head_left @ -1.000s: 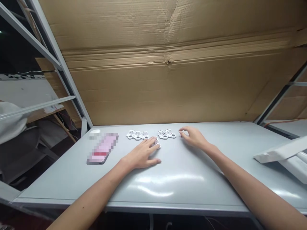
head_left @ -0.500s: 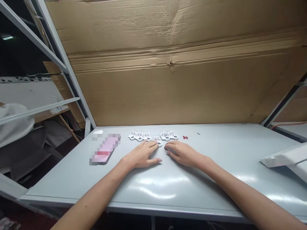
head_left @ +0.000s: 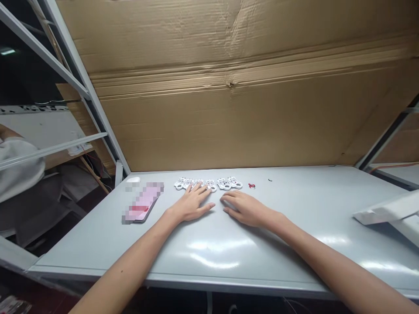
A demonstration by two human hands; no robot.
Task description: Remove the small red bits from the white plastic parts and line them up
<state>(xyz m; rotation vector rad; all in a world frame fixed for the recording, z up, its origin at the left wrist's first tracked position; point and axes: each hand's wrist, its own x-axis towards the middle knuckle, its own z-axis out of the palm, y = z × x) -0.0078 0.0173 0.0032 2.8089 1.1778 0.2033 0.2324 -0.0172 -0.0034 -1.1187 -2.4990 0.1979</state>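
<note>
Several small white plastic pieces (head_left: 225, 184) lie in a row across the far middle of a grey table (head_left: 294, 226). My left hand (head_left: 191, 203) lies flat on the table, fingers stretched out, its fingertips touching the pieces in the row's middle (head_left: 209, 185). Just to its right my right hand (head_left: 244, 207) rests palm down with fingers loosely spread, right below the row and holding nothing. A tiny red bit (head_left: 252, 186) and a tiny dark bit (head_left: 270, 179) lie further right.
A pink flat object (head_left: 144, 203) and a small white oval item (head_left: 133, 179) lie at the left. White long parts (head_left: 386, 211) rest at the right edge. A cardboard sheet (head_left: 229, 109) stands behind the table. Another person's sleeve (head_left: 19, 161) shows far left.
My right hand came back from the far right of the row to the middle, leaving the red bit behind. My left hand slid the lone piece up into the row.
</note>
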